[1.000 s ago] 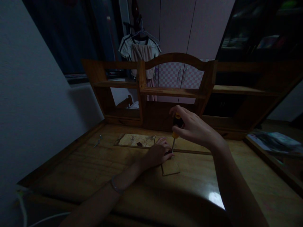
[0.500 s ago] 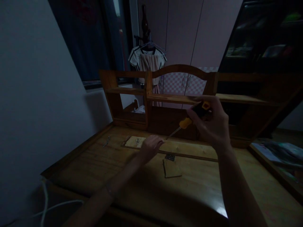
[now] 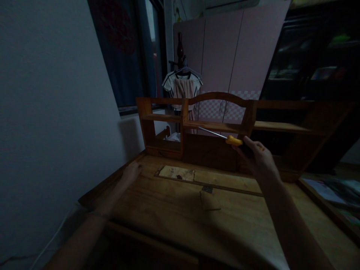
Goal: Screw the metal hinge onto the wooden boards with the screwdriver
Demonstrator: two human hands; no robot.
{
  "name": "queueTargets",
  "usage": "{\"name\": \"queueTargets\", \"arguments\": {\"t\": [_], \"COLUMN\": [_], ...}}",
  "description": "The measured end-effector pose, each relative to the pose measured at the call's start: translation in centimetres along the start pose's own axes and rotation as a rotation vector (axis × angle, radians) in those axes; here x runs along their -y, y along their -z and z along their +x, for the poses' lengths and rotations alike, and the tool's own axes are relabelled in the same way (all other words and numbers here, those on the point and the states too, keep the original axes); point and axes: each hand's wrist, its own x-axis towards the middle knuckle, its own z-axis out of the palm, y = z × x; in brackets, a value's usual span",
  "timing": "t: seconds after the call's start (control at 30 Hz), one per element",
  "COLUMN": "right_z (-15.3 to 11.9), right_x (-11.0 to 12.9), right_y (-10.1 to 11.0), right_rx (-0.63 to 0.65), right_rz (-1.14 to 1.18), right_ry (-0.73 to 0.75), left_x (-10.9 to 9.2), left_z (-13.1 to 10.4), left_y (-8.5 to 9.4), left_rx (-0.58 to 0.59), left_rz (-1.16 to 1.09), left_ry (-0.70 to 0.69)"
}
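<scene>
My right hand point(image 3: 264, 163) grips a screwdriver point(image 3: 234, 141) by its yellow and black handle, raised above the desk, its metal shaft pointing left. My left hand point(image 3: 131, 173) is low over the left side of the wooden desktop point(image 3: 157, 206), its fingers drawn together. Whatever they hold, if anything, is hidden. Between the hands lies a narrow inset wooden strip point(image 3: 225, 180) with a pale, rough patch point(image 3: 177, 173) at its left end. A dark metal hinge point(image 3: 207, 189) sits at the strip's front edge, beside a thin L-shaped mark.
A wooden shelf unit point(image 3: 184, 112) stands along the desk's back edge. The wall point(image 3: 56, 93) closes in the left side. Papers or magazines point(image 3: 332, 191) lie at the right, beyond a wooden edge. A white cable point(image 3: 50, 242) hangs at lower left.
My left hand has left the strip and moved left, to where small metal pieces lay. My right hand has tilted the screwdriver from pointing down-left to pointing left and slightly up.
</scene>
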Motion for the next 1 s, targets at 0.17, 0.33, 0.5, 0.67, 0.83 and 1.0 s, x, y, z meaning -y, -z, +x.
{"name": "queueTargets", "arguments": {"t": [0.17,0.33,0.5,0.67,0.83,1.0], "right_z": [-2.4,-8.1,-13.3,-16.2,-15.9,-13.6], "right_x": [-2.6,-1.4,0.6,1.5,0.3,-3.4], "right_y": [3.9,7.1,11.7,16.0,15.5,10.3], "right_rx": [-0.024,-0.274,-0.389,-0.493,-0.223,0.123], "right_rz": [0.34,0.439,0.384,0.273,-0.067,-0.358], "right_ry": [-0.582,-0.77,-0.714,-0.665,-0.55,-0.654], "left_x": [-11.8,-24.6,-28.9,-28.9,-26.4,-18.2], "left_z": [-2.6,-7.8,-9.7,-12.0,-13.9,-13.2], "left_y": [-3.8,-7.4,-9.9,-9.5,-8.0,-6.8], "left_rx": [0.114,0.374,0.343,0.332,0.307,0.223], "left_rz": [-0.258,-0.29,-0.155,-0.107,-0.134,-0.086], "left_ry": [-0.449,-0.922,-0.787,-0.629,-0.602,-0.504]}}
